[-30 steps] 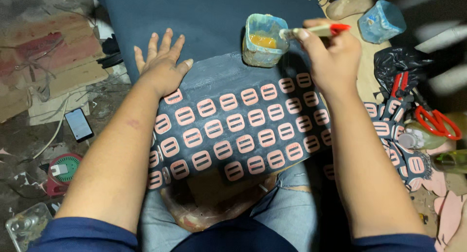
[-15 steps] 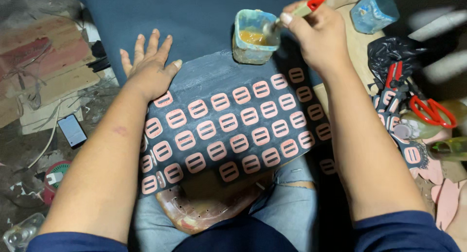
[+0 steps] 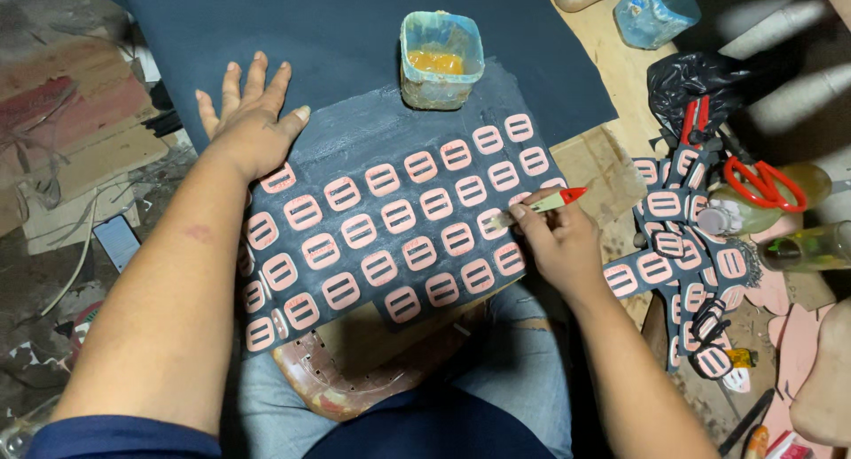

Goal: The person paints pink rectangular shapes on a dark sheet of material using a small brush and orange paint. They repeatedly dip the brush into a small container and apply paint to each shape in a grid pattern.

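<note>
Your right hand [image 3: 558, 242] is clenched on a small brush [image 3: 536, 204] w/ a red end, bristles touching the dark sheet [image 3: 390, 140] of pink slotted pieces [image 3: 399, 215] just left of the grip; your left hand [image 3: 253, 126] lies flat & open on the sheet's far left corner, holding nothing. Glue tub [image 3: 441, 60] sits up & left of the brush hand, w/ nothing between them. To the grip's right: cut strips [image 3: 683, 237], red scissors [image 3: 762, 182], bottles [image 3: 802, 246], black bag [image 3: 700, 78]; phone [image 3: 116, 242] lies far left.
</note>
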